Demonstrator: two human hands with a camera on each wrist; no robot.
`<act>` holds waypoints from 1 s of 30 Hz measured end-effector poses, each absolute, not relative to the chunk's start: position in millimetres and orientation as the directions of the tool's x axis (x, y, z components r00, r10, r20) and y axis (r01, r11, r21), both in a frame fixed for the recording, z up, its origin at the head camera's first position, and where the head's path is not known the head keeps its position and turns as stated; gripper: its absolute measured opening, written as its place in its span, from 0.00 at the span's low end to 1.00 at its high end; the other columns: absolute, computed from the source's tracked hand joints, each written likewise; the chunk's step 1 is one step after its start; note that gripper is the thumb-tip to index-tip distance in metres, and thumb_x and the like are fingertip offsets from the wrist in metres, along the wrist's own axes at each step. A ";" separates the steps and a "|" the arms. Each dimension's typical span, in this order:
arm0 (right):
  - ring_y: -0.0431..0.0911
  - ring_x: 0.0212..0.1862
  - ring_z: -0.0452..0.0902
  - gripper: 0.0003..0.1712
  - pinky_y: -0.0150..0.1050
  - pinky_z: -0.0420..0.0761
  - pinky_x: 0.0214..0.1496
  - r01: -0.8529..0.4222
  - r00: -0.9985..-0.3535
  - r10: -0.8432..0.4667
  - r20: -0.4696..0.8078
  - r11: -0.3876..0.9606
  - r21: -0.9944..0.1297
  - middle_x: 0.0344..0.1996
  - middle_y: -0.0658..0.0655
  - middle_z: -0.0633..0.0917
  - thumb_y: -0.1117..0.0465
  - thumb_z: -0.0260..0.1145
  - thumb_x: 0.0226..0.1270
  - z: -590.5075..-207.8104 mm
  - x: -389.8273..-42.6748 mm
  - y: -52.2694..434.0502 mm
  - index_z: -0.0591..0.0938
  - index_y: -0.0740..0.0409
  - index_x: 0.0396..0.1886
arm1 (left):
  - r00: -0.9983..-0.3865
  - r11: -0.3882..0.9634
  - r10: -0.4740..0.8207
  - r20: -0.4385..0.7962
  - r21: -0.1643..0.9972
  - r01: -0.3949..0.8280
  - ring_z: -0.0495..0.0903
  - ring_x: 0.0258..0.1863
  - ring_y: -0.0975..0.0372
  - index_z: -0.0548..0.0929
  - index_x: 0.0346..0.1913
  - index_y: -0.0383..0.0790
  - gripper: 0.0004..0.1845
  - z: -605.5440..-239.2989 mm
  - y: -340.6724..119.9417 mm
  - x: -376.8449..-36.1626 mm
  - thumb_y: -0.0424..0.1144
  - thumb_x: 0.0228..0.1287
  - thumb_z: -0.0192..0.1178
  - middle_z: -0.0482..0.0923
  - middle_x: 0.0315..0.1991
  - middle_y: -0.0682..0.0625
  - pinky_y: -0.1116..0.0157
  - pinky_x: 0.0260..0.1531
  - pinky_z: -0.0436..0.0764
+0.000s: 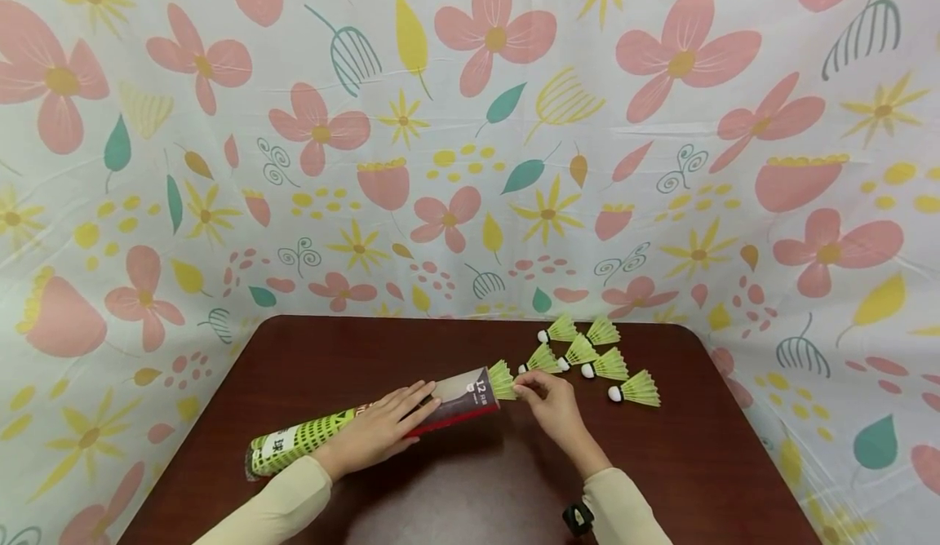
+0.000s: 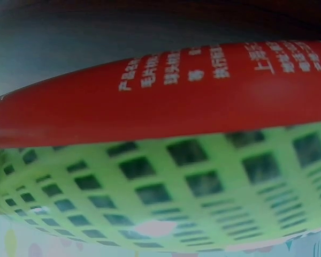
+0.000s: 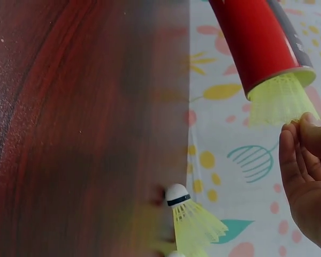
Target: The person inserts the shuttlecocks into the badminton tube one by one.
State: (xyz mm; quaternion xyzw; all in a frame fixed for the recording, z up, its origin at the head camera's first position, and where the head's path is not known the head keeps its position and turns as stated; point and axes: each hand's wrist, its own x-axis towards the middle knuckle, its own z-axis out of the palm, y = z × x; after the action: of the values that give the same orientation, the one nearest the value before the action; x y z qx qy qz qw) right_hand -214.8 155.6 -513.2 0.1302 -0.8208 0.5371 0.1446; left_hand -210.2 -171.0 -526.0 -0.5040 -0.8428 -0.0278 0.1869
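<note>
A long printed shuttlecock tube (image 1: 455, 398) lies slanted across the table, its mouth toward the right. My left hand (image 1: 385, 423) rests over the middle of the tube with fingers laid across it. Out of the mouth sticks the yellow skirt of a shuttlecock (image 1: 502, 379), its cork end hidden inside. My right hand (image 1: 554, 410) pinches the skirt's edge between thumb and fingertips; in the right wrist view the pinched skirt (image 3: 281, 99) shows just below the tube's rim. The left wrist view is filled by the tube's red and green side (image 2: 166, 112).
Several loose yellow shuttlecocks (image 1: 580, 351) with white corks lie at the back right of the dark wooden table (image 1: 352, 345). One shuttlecock (image 1: 637, 390) sits farthest right. A flowered cloth (image 1: 455, 161) hangs behind the table's far edge.
</note>
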 end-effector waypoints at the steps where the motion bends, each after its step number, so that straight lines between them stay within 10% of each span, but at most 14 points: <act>1: 0.43 0.28 0.80 0.07 0.34 0.79 0.31 -0.372 -0.923 -0.059 0.380 0.388 -0.843 0.25 0.48 0.85 0.60 0.70 0.58 -513.5 -214.9 155.1 0.86 0.60 0.31 | -0.417 0.488 0.839 0.349 -0.146 0.860 0.58 0.72 0.51 0.55 0.75 0.42 0.49 -526.0 -171.1 -210.5 0.44 0.55 0.72 0.51 0.75 0.42 0.56 0.66 0.65; 30: 0.43 0.25 0.79 0.07 0.33 0.79 0.29 -0.433 -0.897 -0.095 0.432 0.387 -0.814 0.23 0.50 0.85 0.73 0.72 0.52 -516.6 -211.1 138.3 0.85 0.59 0.27 | -0.416 0.487 0.840 0.348 -0.147 0.861 0.58 0.72 0.51 0.56 0.75 0.42 0.48 -523.8 -169.2 -208.4 0.42 0.54 0.72 0.52 0.75 0.41 0.56 0.66 0.64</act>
State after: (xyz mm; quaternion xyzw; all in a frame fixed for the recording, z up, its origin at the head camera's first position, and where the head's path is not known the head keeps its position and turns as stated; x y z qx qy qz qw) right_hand -211.1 138.3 -516.6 0.1615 -0.8175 0.5293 0.1597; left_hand -208.4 -169.2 -523.8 -0.5059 -0.8409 -0.0271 0.1903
